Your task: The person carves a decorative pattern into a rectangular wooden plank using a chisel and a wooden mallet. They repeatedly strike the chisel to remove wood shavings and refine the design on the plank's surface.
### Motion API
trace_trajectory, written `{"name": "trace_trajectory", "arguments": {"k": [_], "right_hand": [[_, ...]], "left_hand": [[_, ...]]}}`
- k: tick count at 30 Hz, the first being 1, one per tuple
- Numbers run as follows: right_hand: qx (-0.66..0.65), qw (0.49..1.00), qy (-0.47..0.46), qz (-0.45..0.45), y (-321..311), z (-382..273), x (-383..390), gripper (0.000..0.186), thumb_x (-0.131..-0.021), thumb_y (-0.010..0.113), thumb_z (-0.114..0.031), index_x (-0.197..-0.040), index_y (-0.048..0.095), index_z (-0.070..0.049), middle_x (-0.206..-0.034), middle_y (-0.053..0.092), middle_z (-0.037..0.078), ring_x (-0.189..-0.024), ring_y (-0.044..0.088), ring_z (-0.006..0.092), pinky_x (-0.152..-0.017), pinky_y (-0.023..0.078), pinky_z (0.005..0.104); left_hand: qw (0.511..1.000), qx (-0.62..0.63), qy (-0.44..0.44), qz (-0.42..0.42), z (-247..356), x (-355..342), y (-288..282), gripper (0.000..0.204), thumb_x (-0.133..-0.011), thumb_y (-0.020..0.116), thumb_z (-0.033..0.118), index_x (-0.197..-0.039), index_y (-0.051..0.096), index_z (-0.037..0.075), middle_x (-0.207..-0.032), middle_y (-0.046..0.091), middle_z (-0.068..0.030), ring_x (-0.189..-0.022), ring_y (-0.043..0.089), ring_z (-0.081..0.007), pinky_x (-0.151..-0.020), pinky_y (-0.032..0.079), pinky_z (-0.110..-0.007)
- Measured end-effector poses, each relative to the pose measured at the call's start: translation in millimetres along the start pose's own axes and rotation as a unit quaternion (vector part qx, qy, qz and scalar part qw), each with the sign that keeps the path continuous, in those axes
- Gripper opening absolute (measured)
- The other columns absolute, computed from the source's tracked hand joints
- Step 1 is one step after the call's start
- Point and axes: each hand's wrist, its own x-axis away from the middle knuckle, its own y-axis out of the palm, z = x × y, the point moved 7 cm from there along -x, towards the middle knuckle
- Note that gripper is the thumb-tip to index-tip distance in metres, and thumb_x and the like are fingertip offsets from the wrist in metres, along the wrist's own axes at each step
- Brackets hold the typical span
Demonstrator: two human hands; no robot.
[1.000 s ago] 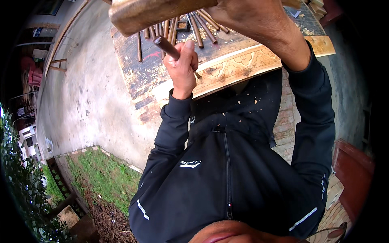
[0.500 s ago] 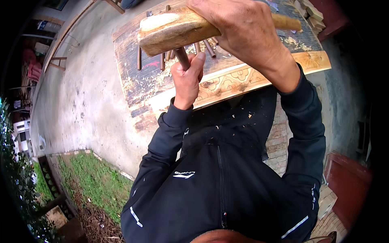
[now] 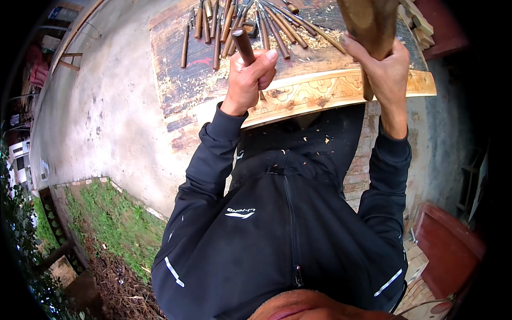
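Note:
My left hand grips a chisel with a dark wooden handle, held upright with its tip on a carved pale wood panel that lies along the near edge of the workbench. My right hand is wrapped around the handle of a wooden mallet, which is raised to the right of the chisel and apart from it. The mallet's head runs out of the top of the view. Wood chips lie on my dark jacket below the panel.
Several more chisels with wooden handles are spread across the dark, worn workbench, among shavings. Concrete floor lies to the left, grass at lower left, a red chair at lower right.
The mallet was down over the chisel's handle half a second ago; now it has swung up and to the right, off the chisel. My left hand still holds the chisel on the panel.

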Motion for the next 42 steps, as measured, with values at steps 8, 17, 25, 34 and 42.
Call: {"name": "trace_trajectory", "arguments": {"k": [8, 17, 25, 34, 42], "right_hand": [[-0.305, 0.93, -0.1, 0.18, -53, -63, -12, 0.033, -0.096, 0.068, -0.008, -0.123, 0.06, 0.009, -0.107, 0.071, 0.018, -0.09, 0.066, 0.02, -0.083, 0.055, 0.0328], [0.102, 0.971, -0.165, 0.137, -36, -71, -18, 0.037, -0.088, 0.076, -0.002, -0.124, 0.07, 0.0, -0.113, 0.077, 0.011, -0.097, 0.074, 0.02, -0.085, 0.059, 0.0321], [0.322, 0.913, -0.247, 0.038, 21, -71, 4, 0.048, -0.082, 0.083, -0.008, -0.127, 0.068, -0.009, -0.115, 0.075, 0.011, -0.101, 0.075, 0.0266, -0.088, 0.058, 0.0333], [0.185, 0.974, -0.023, 0.131, -17, -3, 69, 0.047, -0.075, 0.089, -0.005, -0.118, 0.069, -0.001, -0.096, 0.075, 0.013, -0.086, 0.074, 0.0202, -0.081, 0.057, 0.0322], [0.112, 0.973, 0.1, 0.173, -27, 37, 105, 0.034, -0.08, 0.087, -0.005, -0.107, 0.07, 0.005, -0.095, 0.074, 0.006, -0.086, 0.067, 0.0118, -0.081, 0.054, 0.0299]], "left_hand": [[0.988, -0.156, 0.008, -0.014, -4, -9, 24, 0.04, -0.097, 0.076, 0.026, -0.068, 0.061, 0.004, -0.06, 0.045, 0.0068, -0.059, 0.04, -0.0028, -0.053, 0.031, -0.027], [0.987, -0.16, 0.01, -0.006, -5, -3, 24, 0.036, -0.097, 0.076, 0.024, -0.073, 0.064, 0.0, -0.062, 0.044, 0.0067, -0.063, 0.039, -0.0026, -0.054, 0.031, -0.028], [0.983, -0.176, 0.021, 0.038, -1, 2, 19, 0.022, -0.096, 0.077, 0.019, -0.088, 0.072, -0.001, -0.067, 0.054, 0.0059, -0.064, 0.044, -0.0028, -0.057, 0.038, -0.025], [0.94, 0.023, 0.15, 0.306, 23, 22, -49, 0.054, -0.109, 0.058, 0.039, -0.066, 0.034, 0.015, -0.055, 0.031, 0.004, -0.045, 0.027, -0.007, -0.042, 0.02, -0.028], [0.854, -0.432, 0.282, -0.07, 1, 57, 112, 0.046, -0.086, 0.081, 0.029, -0.059, 0.049, 0.011, -0.052, 0.044, -0.0039, -0.046, 0.05, -0.0249, -0.045, 0.037, -0.038]]}}
